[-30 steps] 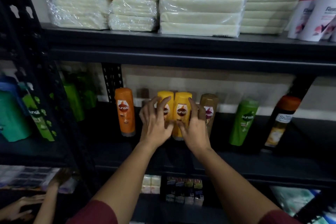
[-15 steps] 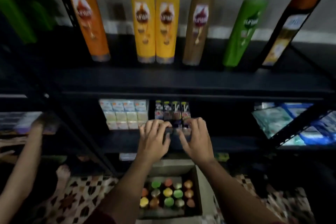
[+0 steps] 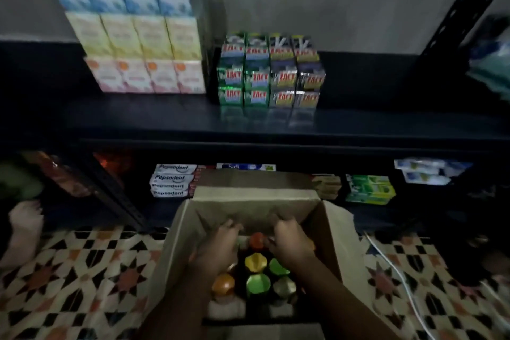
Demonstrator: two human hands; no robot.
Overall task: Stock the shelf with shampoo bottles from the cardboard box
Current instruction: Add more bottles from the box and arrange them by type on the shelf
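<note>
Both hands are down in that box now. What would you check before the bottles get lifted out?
1. Box open: ok. The cardboard box has its flaps up and the caps show.
2. Hands on bottles: cannot tell. The left hand and right hand curl down over the far rows, but blur hides whether they grip anything.
3. Bottles left to take: ok. An orange cap, a yellow cap and green caps stand upright in the box.
4. Path upward: ok. Nothing lies above the hands.
5. Room on the shampoo shelf: cannot tell. That shelf is out of view here.
</note>
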